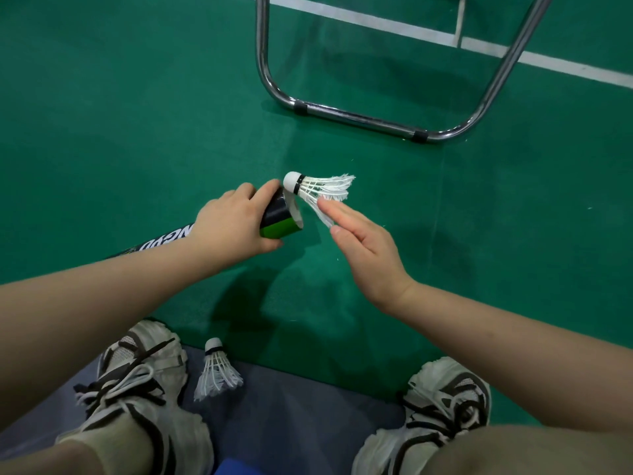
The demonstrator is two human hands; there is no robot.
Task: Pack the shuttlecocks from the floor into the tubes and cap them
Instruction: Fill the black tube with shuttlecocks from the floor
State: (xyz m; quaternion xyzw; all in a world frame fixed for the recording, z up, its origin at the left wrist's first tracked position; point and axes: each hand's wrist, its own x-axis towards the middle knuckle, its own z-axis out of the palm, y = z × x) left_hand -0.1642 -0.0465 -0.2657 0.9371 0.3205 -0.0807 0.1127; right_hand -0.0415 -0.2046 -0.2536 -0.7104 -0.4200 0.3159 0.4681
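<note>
**One shuttlecock at the tube mouth, one left on the floor**

Two hands were in view, one tube and two shuttlecocks.

The left hand (233, 224) gripped the tube (279, 214) just behind its open end, fingers (270, 188) curled over the top and thumb underneath. The tube was black with a green band at the rim and white lettering further back. It lay slanted, its mouth pointing to the right, and its far end ran back under the left forearm. No cap was on the open end.

The first shuttlecock (315, 186) was off the floor, on its side, with its white cork touching or just beside the upper rim of the tube and its feathers fanned to the right. The right hand (366, 248) was at the feathers, its fingers (330, 210) nearly straight. One feather ran between index fingertip and thumb, but I could not tell whether they pinched it or only touched it.

The second shuttlecock (215, 371) lay on the floor (137, 114) near the person, cork away from them, just beside the left of two shoes (137, 382), at the edge where the green surface met a grey mat (291, 423).

Beyond the hands one chrome chair frame (359, 118) stood on the green floor, with two black pads on its lower bar. White lines (376, 24) crossed the far floor.
</note>
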